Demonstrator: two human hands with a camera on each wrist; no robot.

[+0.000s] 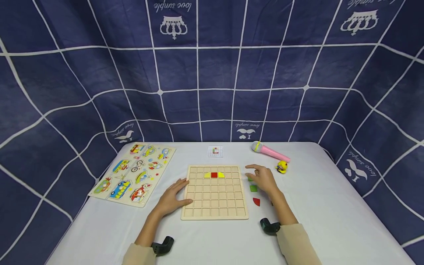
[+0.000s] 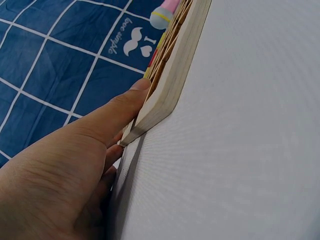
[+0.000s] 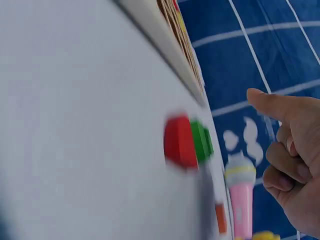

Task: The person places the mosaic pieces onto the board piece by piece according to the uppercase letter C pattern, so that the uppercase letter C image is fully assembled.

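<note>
A wooden grid board point(image 1: 215, 214) lies in front of me, with a red square point(image 1: 214, 175) between two yellow quarter-round pieces point(image 1: 221, 175) in an upper row. My left hand point(image 1: 172, 197) rests along its left edge, thumb on the rim and fingers at the side. Right of the board, my right hand point(image 1: 263, 178) hovers over green pieces, thumb and index finger apart with nothing between them. One green square point(image 1: 253, 188) shows below it, another is partly hidden under the fingers. A red quarter-round piece point(image 1: 256, 201) lies closer to me.
A picture card point(image 1: 215, 151) lies behind the board. Back right are a pink toy microphone point(image 1: 273, 152) and a yellow toy duck point(image 1: 282, 166). A wooden picture puzzle point(image 1: 132, 173) lies at the left. Blue curtain point(image 1: 218, 70) surrounds the table's back and sides.
</note>
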